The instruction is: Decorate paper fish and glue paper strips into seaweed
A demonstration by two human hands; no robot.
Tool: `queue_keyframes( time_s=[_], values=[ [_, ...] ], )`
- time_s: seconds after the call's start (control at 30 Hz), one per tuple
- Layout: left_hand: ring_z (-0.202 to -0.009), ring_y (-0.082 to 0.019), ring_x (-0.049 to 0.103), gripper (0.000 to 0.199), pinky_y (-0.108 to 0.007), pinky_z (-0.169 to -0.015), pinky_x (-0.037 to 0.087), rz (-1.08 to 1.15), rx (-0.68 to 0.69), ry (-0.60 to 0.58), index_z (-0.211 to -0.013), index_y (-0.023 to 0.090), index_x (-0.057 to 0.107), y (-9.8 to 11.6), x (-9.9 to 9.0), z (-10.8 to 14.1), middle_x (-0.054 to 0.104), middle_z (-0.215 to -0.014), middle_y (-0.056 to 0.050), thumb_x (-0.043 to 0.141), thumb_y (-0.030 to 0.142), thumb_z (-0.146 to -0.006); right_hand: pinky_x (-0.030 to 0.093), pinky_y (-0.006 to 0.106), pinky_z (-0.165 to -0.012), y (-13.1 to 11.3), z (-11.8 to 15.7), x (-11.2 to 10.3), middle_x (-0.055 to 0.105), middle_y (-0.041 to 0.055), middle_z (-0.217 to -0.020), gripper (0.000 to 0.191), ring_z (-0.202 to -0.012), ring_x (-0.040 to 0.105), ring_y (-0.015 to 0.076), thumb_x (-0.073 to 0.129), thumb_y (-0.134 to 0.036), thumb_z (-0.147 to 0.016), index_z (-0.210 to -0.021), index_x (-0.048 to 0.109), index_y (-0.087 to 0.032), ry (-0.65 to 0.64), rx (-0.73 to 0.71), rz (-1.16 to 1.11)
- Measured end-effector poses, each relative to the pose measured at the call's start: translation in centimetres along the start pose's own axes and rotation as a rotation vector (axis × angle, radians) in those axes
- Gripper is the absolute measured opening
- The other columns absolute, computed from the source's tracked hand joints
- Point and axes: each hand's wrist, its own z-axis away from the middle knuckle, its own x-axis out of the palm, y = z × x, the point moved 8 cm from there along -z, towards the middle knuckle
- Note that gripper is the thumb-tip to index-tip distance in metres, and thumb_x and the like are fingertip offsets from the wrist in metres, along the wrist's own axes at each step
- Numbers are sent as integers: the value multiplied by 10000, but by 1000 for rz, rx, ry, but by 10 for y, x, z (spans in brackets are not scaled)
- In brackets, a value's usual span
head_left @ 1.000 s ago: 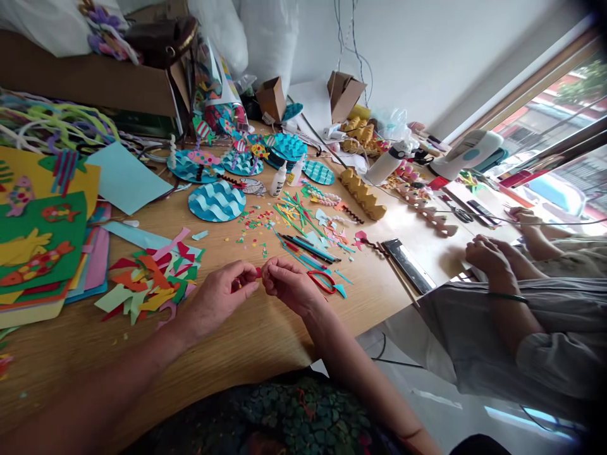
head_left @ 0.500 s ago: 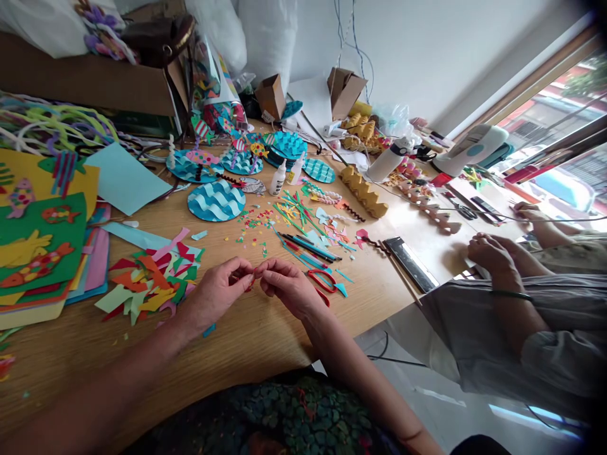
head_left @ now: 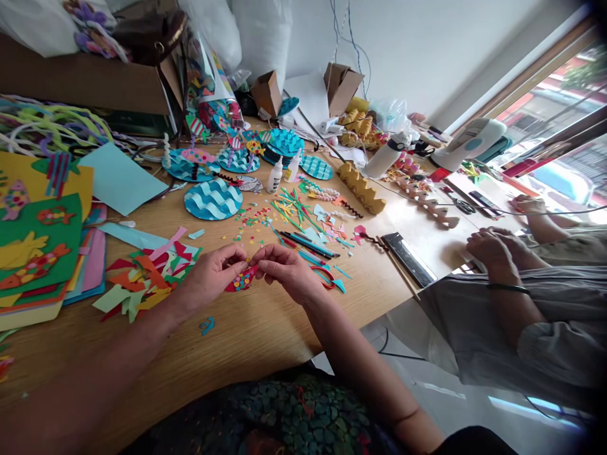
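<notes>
Our left hand and right hand are close together, both pinching the red dotted paper between them. We have paper scraps left of our hands and red scissors just right.

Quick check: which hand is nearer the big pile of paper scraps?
Left. The left hand is just to the right of the pile; the right hand is farther right, beyond the left one, at the red dotted piece.
</notes>
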Motion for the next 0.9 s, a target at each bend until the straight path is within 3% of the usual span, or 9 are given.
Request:
queue_keyframes(
  time_s=[0.13,0.23,0.33,0.5,0.9],
  values=[
    [-601,-106,457,130,-213,-545,386,-17,9,-6,-739,174,545,6,-10,-8,502,-675,28,492,292,-754,372,180,-518,-20,-7,4,601,-3,-782,171,-619,550,72,611,-266,-693,-825,565,-167,-15,-39,130],
    [-585,-105,441,131,-213,-535,381,-49,-19,-28,-729,176,540,4,-12,-10,482,-656,30,499,300,-744,362,183,-511,-29,-11,0,566,-23,-711,145,-581,508,65,589,-255,-707,-819,557,-169,45,-86,258],
    [-583,-113,445,145,-215,-522,373,-87,-51,-60,-708,177,543,0,-10,-11,481,-631,29,498,313,-730,329,185,-497,-34,-14,-5,500,-47,-617,93,-528,432,55,565,-223,-722,-792,567,-162,111,-147,527],
    [-567,-116,434,174,-218,-507,354,-97,-97,-115,-707,175,568,-7,-4,-12,502,-616,29,479,325,-718,342,190,-556,-38,-15,4,530,-23,-669,64,-588,449,64,535,-161,-741,-759,596,-153,56,-231,921],
    [-622,-135,473,190,-225,-558,364,-120,-117,-157,-700,184,573,-18,0,-10,524,-633,31,482,347,-734,343,189,-582,-36,-12,16,566,-2,-722,105,-623,484,71,498,-123,-762,-752,599,-152,-39,-284,1078]
  ],
)
